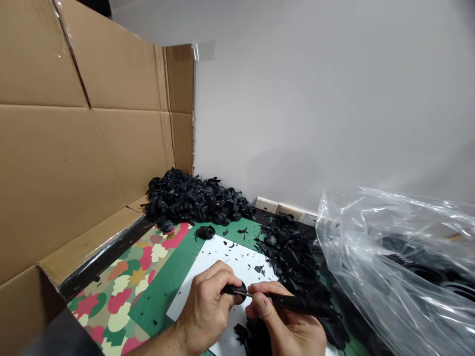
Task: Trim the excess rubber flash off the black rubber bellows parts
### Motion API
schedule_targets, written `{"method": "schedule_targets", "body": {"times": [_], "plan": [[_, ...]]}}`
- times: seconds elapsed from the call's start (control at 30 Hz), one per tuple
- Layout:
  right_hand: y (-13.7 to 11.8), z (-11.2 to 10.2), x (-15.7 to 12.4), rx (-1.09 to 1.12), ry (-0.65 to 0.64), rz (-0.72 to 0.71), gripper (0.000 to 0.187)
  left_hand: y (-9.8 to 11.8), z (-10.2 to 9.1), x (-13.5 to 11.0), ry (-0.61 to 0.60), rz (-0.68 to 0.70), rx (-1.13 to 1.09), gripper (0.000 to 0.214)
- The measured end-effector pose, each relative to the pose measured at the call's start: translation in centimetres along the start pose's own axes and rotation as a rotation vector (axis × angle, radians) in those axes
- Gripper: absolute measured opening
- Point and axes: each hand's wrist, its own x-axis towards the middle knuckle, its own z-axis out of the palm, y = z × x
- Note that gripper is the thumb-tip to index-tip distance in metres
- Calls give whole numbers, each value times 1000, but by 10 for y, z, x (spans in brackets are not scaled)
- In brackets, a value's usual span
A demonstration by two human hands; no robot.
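My left hand (208,304) is closed on a small black rubber part (243,290), pinching it between thumb and fingers over the white sheet (191,287). From the other side my right hand (289,324) grips a black-handled knife (304,304), held nearly level. Its thin metal blade reaches the rubber part and touches it or lies just in front; I cannot tell which. Black scraps (259,269) are scattered on the sheet. Beyond it one ribbed black piece (205,232) lies on the green surface (165,287). More black scraps lie below my hands, partly hidden.
A heap of ribbed black pieces (196,198) rests against the wall. Right of the sheet is a pile of black offcuts (293,252). A clear plastic bag (356,237) with black rings stands at right. Cardboard (122,148) walls the left side, beside patterned paper (124,284).
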Motion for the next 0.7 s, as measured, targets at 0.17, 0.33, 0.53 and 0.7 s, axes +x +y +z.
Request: {"method": "schedule_targets", "body": {"times": [0.17,0.33,0.53,0.7], "plan": [[2,4,-2,23,3,-36,22,-3,1,-4,-2,67,69,20],[4,7,-1,-11,-26,-327,18,-3,2,-4,-11,69,73,14],[-1,-12,9,-160,90,-295,18,-1,1,-1,12,-19,-23,23],[0,-16,10,-99,69,-104,25,-1,0,0,43,-51,-78,23]]}}
